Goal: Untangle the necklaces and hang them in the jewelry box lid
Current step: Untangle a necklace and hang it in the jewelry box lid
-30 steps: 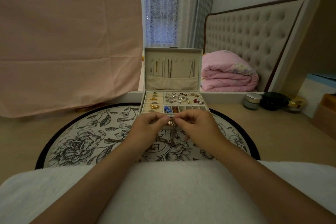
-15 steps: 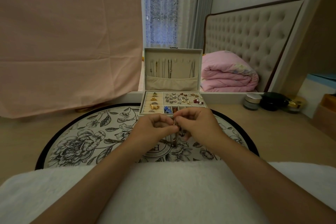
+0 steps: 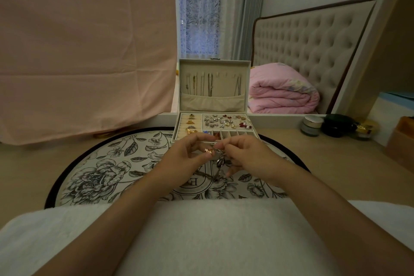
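Pink drape [image 3: 85, 51]: fills the left background and hangs down to the tabletop.
White towel [image 3: 201, 237]: spread across the foreground beneath both forearms.
Floral mat [image 3: 107, 170]: round and black-rimmed, lying on the wooden table [image 3: 336, 163] under the hands.
Jewelry box [image 3: 175, 133]: stands open at the mat's far edge, its tray compartments holding rings and small pieces.
Lid [image 3: 226, 67]: upright behind the tray. Several chains [image 3: 202, 84] already hang from its hooks into the cloth pocket, and a few hooks toward the right look unoccupied.
Left hand [image 3: 181, 161]: raised just in front of the box, thumb and fingertip closed on a rose-gold charm [image 3: 208, 151].
Right hand [image 3: 251, 157]: just beside the left, fingertips pinching the silvery chain at the top of the knot, with the other fingers loosely curled.
Tangled necklaces [image 3: 218, 162]: held between the two hands above the mat, with strands dangling that appear to reach its centre.
Step in hand: untangling, by all appearances. The two pinches seem to be teasing one strand away from the rest, and nothing in this bundle looks ready to hang.
Next move: likely a gentle pull apart at the knot, keeping enough slack that it loosens rather than tightens. Once a necklace is free, it needs lifting to an open hook in the lid.
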The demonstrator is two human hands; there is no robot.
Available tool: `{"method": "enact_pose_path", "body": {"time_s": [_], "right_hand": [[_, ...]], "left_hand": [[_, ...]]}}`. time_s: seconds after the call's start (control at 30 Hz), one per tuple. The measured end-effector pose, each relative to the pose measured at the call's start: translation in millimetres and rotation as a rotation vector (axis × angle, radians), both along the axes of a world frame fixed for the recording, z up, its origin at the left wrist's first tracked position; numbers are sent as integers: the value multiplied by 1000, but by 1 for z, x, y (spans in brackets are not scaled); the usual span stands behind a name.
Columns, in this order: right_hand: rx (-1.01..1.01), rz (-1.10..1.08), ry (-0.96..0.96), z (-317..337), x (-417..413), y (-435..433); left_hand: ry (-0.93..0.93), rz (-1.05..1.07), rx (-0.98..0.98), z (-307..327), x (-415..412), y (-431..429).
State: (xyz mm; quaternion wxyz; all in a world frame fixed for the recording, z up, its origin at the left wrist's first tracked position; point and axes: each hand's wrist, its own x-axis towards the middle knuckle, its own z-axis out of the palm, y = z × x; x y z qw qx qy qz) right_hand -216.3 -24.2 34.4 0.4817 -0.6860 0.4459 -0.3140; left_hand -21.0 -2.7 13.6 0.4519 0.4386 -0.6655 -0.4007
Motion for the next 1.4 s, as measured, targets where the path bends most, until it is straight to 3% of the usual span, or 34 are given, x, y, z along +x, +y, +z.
{"method": "enact_pose_path", "body": {"time_s": [0.13,0.3,0.37,0.47,0.63,0.7,0.83,0.97,1.17,1.3,1.4], "right_hand": [[-54,43,195,1,-7,-6],[-213,-9,305,-4,-5,-8],[-236,-65,247,-6,-4,-9],[-155,-137,13,-6,0,-10],[0,141,-107,-12,11,4],[-9,150,-65,-11,11,6],[-161,-34,155,-14,7,-2],[-245,-34,256,-19,7,-2],[-216,-81,128,-14,6,-1],[-194,-63,48,-14,6,-2],[-136,21,82,-11,0,-5]], "left_hand": [[-163,114,-142,-2,6,-5],[-396,183,-199,-1,7,-3],[-447,213,-200,-1,10,-5],[-417,190,-185,0,13,-6],[-218,41,-143,7,12,-4],[-286,60,-164,7,14,-6],[-581,127,-177,9,17,-3],[-679,196,-156,10,15,1],[-583,231,-104,2,21,-4],[-374,207,-54,1,19,-5],[-333,198,-20,0,23,-5]]}}
